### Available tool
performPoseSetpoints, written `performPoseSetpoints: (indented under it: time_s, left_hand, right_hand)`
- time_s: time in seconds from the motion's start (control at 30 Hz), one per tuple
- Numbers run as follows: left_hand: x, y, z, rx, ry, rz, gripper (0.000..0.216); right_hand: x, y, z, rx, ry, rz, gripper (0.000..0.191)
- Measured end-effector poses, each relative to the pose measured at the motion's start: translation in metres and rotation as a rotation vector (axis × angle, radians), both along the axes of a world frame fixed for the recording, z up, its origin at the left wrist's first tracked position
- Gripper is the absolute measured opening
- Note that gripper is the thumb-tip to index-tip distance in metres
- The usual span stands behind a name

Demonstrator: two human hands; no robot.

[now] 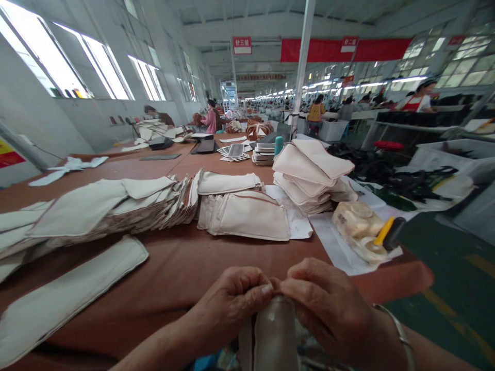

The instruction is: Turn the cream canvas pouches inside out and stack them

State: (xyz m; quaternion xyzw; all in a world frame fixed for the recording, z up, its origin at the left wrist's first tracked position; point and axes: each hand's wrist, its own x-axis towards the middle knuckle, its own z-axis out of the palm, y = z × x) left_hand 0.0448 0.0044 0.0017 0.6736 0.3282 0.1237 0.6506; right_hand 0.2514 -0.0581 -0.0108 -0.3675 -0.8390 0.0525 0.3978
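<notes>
Both hands meet at the near edge of the brown-covered table [174,273]. Between them is an off-white fabric piece [275,335], its end pointing up and its lower part running out of view. My left hand [240,296] pinches the upper end from the left, thumb on top. On the other side my right hand [328,299], with a bracelet at the wrist, pinches the same end with fingertips close to the left thumb. The fingers hide the very edge they grip. Beyond the hands lies a stack of cream fabric pieces [249,216].
A long overlapping row of cream pieces [85,206] covers the left side, with a single strip [69,299] nearer. At right stand a pale pink stack [309,170], a cloudy plastic container [358,219] and a yellow-handled brush [384,232]. Other people work farther back.
</notes>
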Motion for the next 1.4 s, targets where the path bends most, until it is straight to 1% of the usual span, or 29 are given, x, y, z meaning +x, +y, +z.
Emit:
performPoseSetpoints:
  time_s: [0.07, 0.17, 0.3, 0.4, 0.5, 0.6, 0.67, 0.73, 0.83, 0.87, 0.9, 0.97, 1.07, 1.13, 1.2, 1.23, 1.27, 1.33, 1.4]
  left_hand:
    - [0.001, -0.001, 0.002, 0.026, 0.02, 0.016, 0.036]
    - [0.002, -0.004, 0.005, 0.104, 0.076, 0.039, 0.036]
    - [0.001, -0.009, 0.008, 0.169, 0.096, 0.066, 0.032]
    - [0.004, -0.015, 0.008, 0.177, 0.108, 0.103, 0.018]
    - [0.009, -0.02, 0.007, 0.164, 0.157, 0.166, 0.01]
    - [0.012, -0.023, 0.003, 0.22, 0.198, 0.217, 0.009]
    - [0.012, -0.023, 0.001, 0.292, 0.216, 0.231, 0.01]
    - [0.011, -0.023, 0.0, 0.338, 0.195, 0.231, 0.011]
    - [0.011, -0.025, 0.0, 0.346, 0.124, 0.235, 0.014]
    - [0.011, -0.026, 0.0, 0.336, 0.099, 0.246, 0.013]
    - [0.011, -0.027, 0.0, 0.316, 0.077, 0.254, 0.013]
    - [0.01, -0.027, 0.0, 0.267, 0.054, 0.256, 0.011]
    - [0.007, -0.027, 0.001, 0.252, 0.062, 0.222, 0.013]
    - [0.006, -0.026, 0.0, 0.281, 0.082, 0.212, 0.014]
    - [0.006, -0.026, 0.0, 0.315, 0.106, 0.21, 0.012]
    - [0.006, -0.027, -0.001, 0.337, 0.111, 0.21, 0.01]
    - [0.006, -0.027, 0.0, 0.352, 0.115, 0.21, 0.009]
    - [0.005, -0.029, 0.002, 0.348, 0.138, 0.206, 0.009]
    - [0.003, -0.029, 0.007, 0.285, 0.175, 0.188, 0.008]
  right_hand:
    - [-0.002, -0.002, -0.002, 0.082, -0.081, -0.014, 0.02]
    - [-0.004, -0.002, -0.005, 0.124, -0.154, -0.017, 0.017]
    - [-0.008, -0.003, -0.004, 0.107, -0.261, 0.002, 0.017]
    - [-0.014, -0.005, -0.003, 0.063, -0.317, -0.011, 0.018]
    - [-0.018, -0.005, -0.003, 0.094, -0.359, -0.039, 0.021]
    - [-0.02, -0.002, 0.0, 0.137, -0.42, -0.045, 0.02]
    - [-0.02, -0.002, 0.002, 0.188, -0.466, -0.036, 0.019]
    - [-0.021, -0.004, 0.001, 0.272, -0.488, -0.033, 0.019]
    - [-0.024, -0.014, -0.009, 0.405, -0.44, -0.082, 0.022]
    - [-0.025, -0.017, -0.014, 0.415, -0.398, -0.112, 0.023]
    - [-0.024, -0.02, -0.017, 0.397, -0.345, -0.128, 0.024]
    - [-0.02, -0.022, -0.019, 0.279, -0.199, -0.104, 0.022]
    - [-0.011, -0.013, -0.009, -0.032, 0.111, -0.042, 0.017]
    - [-0.006, -0.003, 0.001, -0.274, 0.227, -0.006, 0.017]
    - [-0.004, 0.005, 0.007, -0.487, 0.203, 0.087, 0.025]
    - [-0.003, 0.008, 0.008, -0.559, 0.175, 0.143, 0.028]
    - [-0.003, 0.01, 0.008, -0.606, 0.15, 0.192, 0.028]
    - [-0.003, 0.012, 0.007, -0.646, 0.124, 0.249, 0.024]
    - [-0.003, 0.01, 0.006, -0.666, 0.108, 0.276, 0.016]
